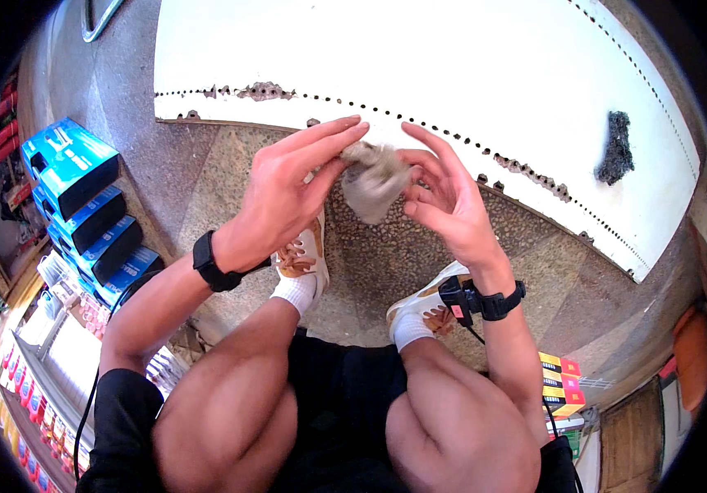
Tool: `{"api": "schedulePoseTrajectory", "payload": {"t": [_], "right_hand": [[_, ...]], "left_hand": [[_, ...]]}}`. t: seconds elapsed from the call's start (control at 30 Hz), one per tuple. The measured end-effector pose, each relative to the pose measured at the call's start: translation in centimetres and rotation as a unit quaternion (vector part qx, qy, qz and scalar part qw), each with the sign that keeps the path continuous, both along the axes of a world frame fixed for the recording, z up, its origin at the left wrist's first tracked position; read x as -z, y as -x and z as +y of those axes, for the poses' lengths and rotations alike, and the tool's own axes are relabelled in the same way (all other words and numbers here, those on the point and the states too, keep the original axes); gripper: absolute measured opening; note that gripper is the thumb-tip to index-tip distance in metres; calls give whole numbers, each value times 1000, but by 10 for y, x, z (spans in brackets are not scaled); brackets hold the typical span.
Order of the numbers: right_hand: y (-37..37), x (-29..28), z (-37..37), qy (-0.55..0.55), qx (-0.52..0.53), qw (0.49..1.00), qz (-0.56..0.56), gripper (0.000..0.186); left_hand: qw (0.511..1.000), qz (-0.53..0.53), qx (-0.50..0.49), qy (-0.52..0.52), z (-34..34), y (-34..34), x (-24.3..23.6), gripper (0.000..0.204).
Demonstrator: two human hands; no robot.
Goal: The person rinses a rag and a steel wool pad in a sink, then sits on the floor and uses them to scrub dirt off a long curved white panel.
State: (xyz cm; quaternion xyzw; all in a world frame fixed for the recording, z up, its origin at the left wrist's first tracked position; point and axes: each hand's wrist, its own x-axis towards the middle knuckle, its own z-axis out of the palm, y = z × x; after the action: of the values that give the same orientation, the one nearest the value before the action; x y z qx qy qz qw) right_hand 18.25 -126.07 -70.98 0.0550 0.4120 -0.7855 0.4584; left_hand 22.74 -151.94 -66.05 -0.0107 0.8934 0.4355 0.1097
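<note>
- Crumpled grey-beige cloth (374,181) pinched between both hands, at chest-front height above the floor, near the middle of the view
- Left hand (287,193) closed on the cloth's left side: thumb pressed into the wad, index and middle fingers stretched out straight above it, pointing right
- Right hand (444,193) clamped on the cloth's right side with curled lower fingers, upper fingers spread and pointing up-left
- Grip of both hands together on the same wad, fingertips nearly meeting over its top
- Long axis of the cloth running from upper left to lower right, bulk hanging down toward the lower end, loose tip pointing down at the floor
- Black wristband (214,261) on the left wrist; black strap with a small device (472,300) and a thin cable on the right wrist
- Directly below the hands, two white-and-tan shoes (308,255) with white socks on speckled stone floor (205,181), bare knees at the lower edge
- Ahead of the hands, a large white sheet (419,57) with a dotted, ragged edge curving from left to lower right, its edge just behind the fingertips in the view
- Dark fuzzy scrap (616,148) lying on the sheet, well apart to the right
- Open floor to the left of the hands up to a stack of blue boxes (82,205); small yellow and red packs (560,382) low on the right
</note>
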Motion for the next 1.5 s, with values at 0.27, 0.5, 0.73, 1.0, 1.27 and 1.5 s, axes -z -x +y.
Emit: {"api": "schedulePoseTrajectory", "payload": {"t": [0.27,0.5,0.73,1.0,1.27,1.5], "right_hand": [[-2,-8,-21,-175,-110,932,298,86],[3,-26,-12,-174,-138,897,383,75],[-24,-14,-36,-122,-65,901,411,24],[-17,5,-104,-100,138,985,-36,25],[-14,31,-62,-186,2,981,-48,24],[48,51,188,-634,12,459,623,44]], "left_hand": [[998,53,14,-18,-12,-15,-10,40],[982,31,-146,-115,-26,-33,-16,31],[962,5,-257,-89,-42,-45,-18,14],[951,104,-246,152,-84,24,50,38],[913,37,207,350,-58,17,116,83],[903,4,262,340,-67,21,106,92]]}}
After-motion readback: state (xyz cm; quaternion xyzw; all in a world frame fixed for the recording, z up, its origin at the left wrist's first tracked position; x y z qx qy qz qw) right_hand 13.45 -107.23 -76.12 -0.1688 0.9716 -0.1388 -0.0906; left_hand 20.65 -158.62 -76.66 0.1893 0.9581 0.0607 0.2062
